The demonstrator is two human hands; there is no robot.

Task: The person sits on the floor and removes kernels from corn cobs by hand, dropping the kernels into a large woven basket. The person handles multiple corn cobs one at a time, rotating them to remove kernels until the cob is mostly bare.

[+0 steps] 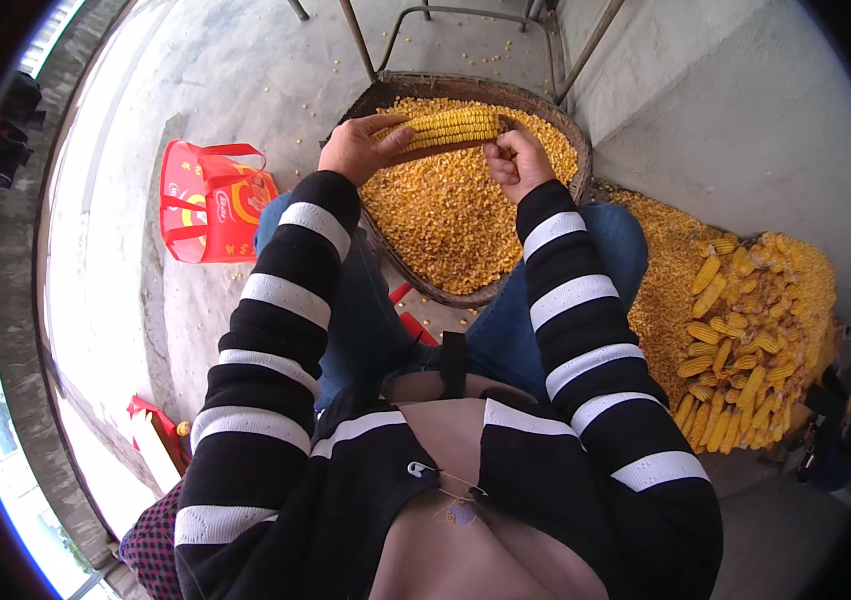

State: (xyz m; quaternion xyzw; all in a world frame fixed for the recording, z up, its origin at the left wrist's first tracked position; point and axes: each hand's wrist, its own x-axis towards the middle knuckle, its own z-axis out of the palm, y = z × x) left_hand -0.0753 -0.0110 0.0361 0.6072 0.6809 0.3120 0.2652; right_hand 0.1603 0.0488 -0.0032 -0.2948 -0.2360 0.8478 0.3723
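A yellow ear of corn lies almost level across the upper middle, its rows of kernels largely intact. My left hand wraps its left end, the thumb resting along the near side. At the opposite end, my right hand has its fingers curled and pinches the ear's tip. A narrow brown strip, perhaps wood, runs along the ear's underside; what it belongs to is hidden. Below both hands is a wide woven basket, heaped with loose corn kernels, between my knees.
Whole ears of corn are piled at right beside more loose kernels, near a pale wall. A red bag stands left of my knee. Metal frame legs rise behind the basket. Stray kernels dot the concrete floor.
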